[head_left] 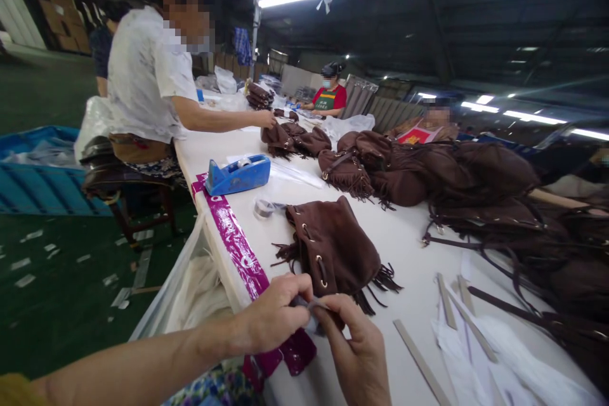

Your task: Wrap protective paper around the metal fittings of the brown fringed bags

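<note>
My left hand [276, 312] and my right hand [354, 342] meet near the table's front edge. Both pinch a small greyish, see-through piece [316, 312], partly hidden by the fingers; its exact kind does not show. Just beyond them lies a dark brown fringed drawstring bag [340, 241] with metal eyelets along its top. A roll of clear tape [263, 208] rests behind that bag. Farther back, near the left edge, stands a blue tape dispenser [238, 175].
Brown fringed bags [428, 168] are heaped at the right. Flat strips [421, 361] and white sheets lie front right. Purple printed film [238, 247] covers the table's left edge. A co-worker in white [147, 70] reaches over the table; blue bins [42, 184] stand on the floor.
</note>
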Available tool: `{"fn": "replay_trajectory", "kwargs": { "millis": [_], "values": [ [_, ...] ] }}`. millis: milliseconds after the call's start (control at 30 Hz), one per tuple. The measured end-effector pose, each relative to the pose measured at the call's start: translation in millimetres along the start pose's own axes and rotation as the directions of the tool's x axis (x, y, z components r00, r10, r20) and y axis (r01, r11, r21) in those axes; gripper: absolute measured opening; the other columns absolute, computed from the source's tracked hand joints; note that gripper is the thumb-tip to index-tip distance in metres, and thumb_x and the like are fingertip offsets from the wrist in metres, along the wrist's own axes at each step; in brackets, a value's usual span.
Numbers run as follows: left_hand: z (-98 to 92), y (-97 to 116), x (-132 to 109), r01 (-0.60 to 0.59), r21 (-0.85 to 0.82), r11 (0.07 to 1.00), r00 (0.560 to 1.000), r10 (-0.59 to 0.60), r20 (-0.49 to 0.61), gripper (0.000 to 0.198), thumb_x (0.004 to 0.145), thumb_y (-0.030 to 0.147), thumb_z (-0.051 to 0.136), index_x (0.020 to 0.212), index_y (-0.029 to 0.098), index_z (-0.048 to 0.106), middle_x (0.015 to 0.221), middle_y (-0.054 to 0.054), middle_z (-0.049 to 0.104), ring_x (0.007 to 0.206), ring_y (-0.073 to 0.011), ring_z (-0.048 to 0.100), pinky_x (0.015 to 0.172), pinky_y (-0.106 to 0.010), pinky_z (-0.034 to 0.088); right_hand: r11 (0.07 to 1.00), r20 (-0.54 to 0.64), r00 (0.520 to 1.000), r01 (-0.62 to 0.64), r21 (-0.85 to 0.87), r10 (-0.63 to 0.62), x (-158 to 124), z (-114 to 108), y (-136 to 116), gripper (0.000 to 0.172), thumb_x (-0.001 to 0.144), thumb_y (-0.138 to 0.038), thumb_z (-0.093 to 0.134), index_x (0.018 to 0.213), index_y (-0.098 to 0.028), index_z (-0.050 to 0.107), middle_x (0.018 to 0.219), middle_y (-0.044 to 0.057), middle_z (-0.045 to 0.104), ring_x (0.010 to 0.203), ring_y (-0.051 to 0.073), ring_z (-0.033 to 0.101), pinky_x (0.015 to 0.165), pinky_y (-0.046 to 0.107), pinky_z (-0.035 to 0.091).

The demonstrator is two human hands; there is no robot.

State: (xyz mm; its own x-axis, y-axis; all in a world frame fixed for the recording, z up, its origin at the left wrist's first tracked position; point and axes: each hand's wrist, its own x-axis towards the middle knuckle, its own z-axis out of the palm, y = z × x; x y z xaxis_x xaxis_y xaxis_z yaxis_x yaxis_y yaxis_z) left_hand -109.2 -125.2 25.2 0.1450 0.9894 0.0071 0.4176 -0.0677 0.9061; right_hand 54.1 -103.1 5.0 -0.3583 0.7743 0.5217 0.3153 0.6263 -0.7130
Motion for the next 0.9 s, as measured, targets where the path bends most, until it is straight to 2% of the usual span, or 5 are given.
{"fn": "replay_trajectory", "kwargs": {
  "millis": [200, 400, 600, 767, 900],
  "values": [
    [10.9, -12.0, -12.8, -0.132, 0.146, 0.980, 0.990, 0.138, -0.032, 0.009, 0.070, 0.012, 0.051, 0.074, 0.020, 0.048, 0.086, -0.001, 0.052, 0.095, -0.0191, 0.045, 0.094, -0.033, 0.033, 0.989, 0.109, 0.986, -0.133, 0.062, 0.125, -11.5, -2.3, 5.5, 0.008, 0.084, -0.022, 0.061, 0.081, -0.023, 0.069, 0.072, -0.002, 0.067, 0.063, 0.012, 0.059, 0.059, 0.018, 0.047],
    [-4.2, -7.9, -18.7, -0.159, 0.195, 0.968, 0.983, 0.136, 0.125, 0.013, 0.078, 0.012, 0.047, 0.086, 0.022, 0.052, 0.096, -0.001, 0.055, 0.105, -0.0191, 0.046, 0.112, -0.050, 0.008, 0.999, 0.048, 0.998, 0.032, 0.022, -0.033, -23.6, 5.5, 4.8, 0.019, 0.087, -0.016, 0.051, 0.073, -0.021, 0.062, 0.066, -0.002, 0.059, 0.061, 0.012, 0.057, 0.056, 0.020, 0.044],
    [-3.6, -10.0, -15.3, -0.156, 0.203, 0.967, 0.983, 0.133, 0.124, 0.014, 0.073, 0.009, 0.049, 0.079, 0.021, 0.053, 0.095, -0.001, 0.055, 0.105, -0.0198, 0.047, 0.105, -0.044, 0.028, 1.000, 0.025, 1.000, 0.004, 0.002, -0.004, -30.1, 11.8, 9.2, 0.017, 0.087, -0.014, 0.049, 0.076, -0.021, 0.061, 0.070, -0.001, 0.059, 0.063, 0.013, 0.056, 0.058, 0.021, 0.044],
    [4.0, -12.4, -19.9, -0.190, 0.242, 0.952, 0.981, 0.175, 0.082, 0.018, 0.071, 0.005, 0.049, 0.080, 0.021, 0.052, 0.094, -0.001, 0.057, 0.106, -0.0195, 0.047, 0.111, -0.049, 0.013, 1.000, -0.001, 1.000, -0.004, -0.017, 0.004, -31.0, 14.6, 8.8, 0.016, 0.086, -0.013, 0.050, 0.078, -0.020, 0.062, 0.069, -0.002, 0.059, 0.062, 0.013, 0.056, 0.058, 0.022, 0.044],
    [8.3, -15.8, -20.9, -0.180, 0.264, 0.947, 0.983, 0.182, 0.018, 0.021, 0.066, 0.004, 0.048, 0.080, 0.020, 0.050, 0.096, -0.003, 0.056, 0.103, -0.0196, 0.048, 0.109, -0.047, 0.018, 0.996, -0.016, 0.997, 0.072, -0.045, -0.073, -30.2, 15.3, 6.3, 0.020, 0.088, -0.012, 0.046, 0.077, -0.020, 0.060, 0.070, 0.000, 0.060, 0.066, 0.014, 0.057, 0.060, 0.023, 0.046]
  ]
}}
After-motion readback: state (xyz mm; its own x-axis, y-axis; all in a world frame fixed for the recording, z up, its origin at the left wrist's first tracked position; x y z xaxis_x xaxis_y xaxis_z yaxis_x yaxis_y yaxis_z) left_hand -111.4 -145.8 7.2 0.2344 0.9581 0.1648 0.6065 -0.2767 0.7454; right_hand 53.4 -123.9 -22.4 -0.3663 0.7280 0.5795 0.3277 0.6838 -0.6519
